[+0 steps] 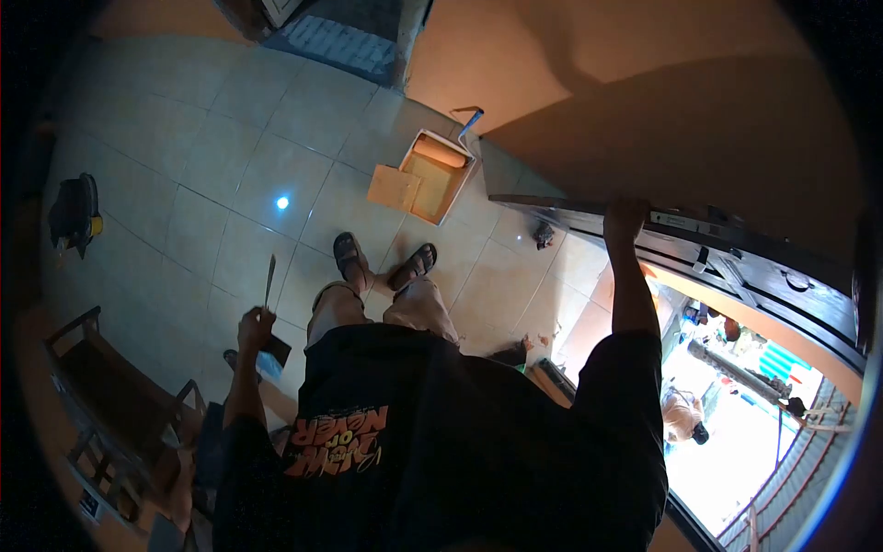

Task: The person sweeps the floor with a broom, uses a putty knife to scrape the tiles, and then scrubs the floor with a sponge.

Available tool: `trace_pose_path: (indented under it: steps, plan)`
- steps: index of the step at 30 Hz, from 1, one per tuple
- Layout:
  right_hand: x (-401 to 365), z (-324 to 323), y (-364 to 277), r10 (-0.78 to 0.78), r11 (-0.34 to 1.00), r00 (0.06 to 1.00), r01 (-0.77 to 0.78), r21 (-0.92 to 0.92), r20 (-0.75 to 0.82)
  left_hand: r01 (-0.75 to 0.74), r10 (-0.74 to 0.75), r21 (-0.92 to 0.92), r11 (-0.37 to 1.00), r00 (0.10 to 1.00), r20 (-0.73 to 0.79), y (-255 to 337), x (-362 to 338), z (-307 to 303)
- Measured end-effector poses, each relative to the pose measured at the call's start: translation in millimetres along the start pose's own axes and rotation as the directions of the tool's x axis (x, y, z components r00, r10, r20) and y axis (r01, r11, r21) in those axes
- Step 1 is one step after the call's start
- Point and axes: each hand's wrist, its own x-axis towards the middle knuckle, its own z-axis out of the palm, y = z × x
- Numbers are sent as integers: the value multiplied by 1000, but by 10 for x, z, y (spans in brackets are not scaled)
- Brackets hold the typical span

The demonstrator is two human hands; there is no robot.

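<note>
— Left grip [255, 327] first: what do you record?

— I record it closed in a fist around the handle of a blade tool [269, 276]. The thin blade stands up out of the fist, over the tiled floor [212, 156]. It is low on the left of my view, beside the person's thigh. A dark flat piece [278, 350] sits just under the fist. I cannot tell whether the fingers hold it too.

— And the right grip [625, 219]?

— Raised on a straight arm, with the fingers folded over the top edge of a dark door frame [736, 247]. I see it touching nothing else. The frame runs along an orange wall [515, 64].

— Footing?

— I note both sandals [348, 250] side by side, tiles all around them, toes toward the wall.

— Items on the floor?

— A paint tray [425, 189] lies at the foot of the wall, beyond the sandals. A roller [441, 152] rests across its far end. A cardboard sheet [394, 187] touches the tray's left side. A dark bag [74, 210] sits well apart on the far left. A wooden chair [92, 386] stands at the lower left, near the elbow of the left arm.
</note>
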Motion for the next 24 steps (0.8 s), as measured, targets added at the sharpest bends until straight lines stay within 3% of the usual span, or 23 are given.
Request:
trace_pose_path:
  steps: [2,5,6,8,9,10,11,12,14,15,16,17,18,19,20,21,22,23,24]
  plan:
    - [-84,131,57,42,983,992,-21,183,-115,59,-58,-25,998,998,33,-241,-270,142]
    - [-690,192,25,-120,974,987,97,-203,-103,176,-175,2,984,979,101,-624,-357,459]
    - [-915,115,-36,-27,998,996,31,-54,84,211,-206,-43,977,973,104,-615,-377,530]
    - [-1351,-81,-170,163,961,880,-244,130,446,274,-261,-133,952,959,111,-543,-384,625]
    - [-1650,-378,-336,21,997,908,-50,59,418,312,-307,-29,949,944,118,-289,-407,541]
    - [-2100,-435,-452,-104,994,968,95,49,229,263,-258,-46,964,961,95,-214,-336,548]
    - [-2526,-539,-571,-219,953,921,130,275,321,213,-209,-59,975,975,74,-181,-279,557]
    - [-2733,-981,-674,-159,734,873,-207,647,461,152,-148,-71,986,988,50,-212,-230,559]
    - [-3437,-956,-765,49,618,713,-572,540,700,108,-107,-173,979,994,19,-117,-46,489]
    - [-3741,-861,-689,136,442,570,-767,466,810,50,-51,-191,980,999,-3,-65,45,460]
    - [-3990,-752,-553,166,132,376,-924,358,912,-18,13,-202,979,1000,-22,17,134,411]
    - [-4228,-666,-406,124,-236,168,-952,194,978,-101,96,-182,978,995,-33,181,165,294]
    - [-4436,-612,-295,64,-511,38,-857,65,997,-142,141,-155,978,990,-17,141,335,261]
    - [-4686,-596,-199,48,-685,7,-727,38,999,-190,191,-136,972,982,-2,-100,537,281]
    - [-4885,-591,-111,96,-806,50,-582,108,994,-225,228,-112,968,974,14,-82,686,273]
    - [-5097,-577,-23,144,-895,94,-412,170,985,-233,233,-5,972,972,-2,330,461,54]
    - [-5171,-742,-16,334,-815,84,-475,332,939,-266,266,-22,964,964,-7,326,524,20]
    - [-5273,-927,-39,436,-828,-36,-409,385,899,-298,297,-47,954,955,-8,303,624,-86]
    - [-5411,-979,20,439,-841,-104,-398,367,892,-321,321,-79,944,947,-17,329,700,-103]
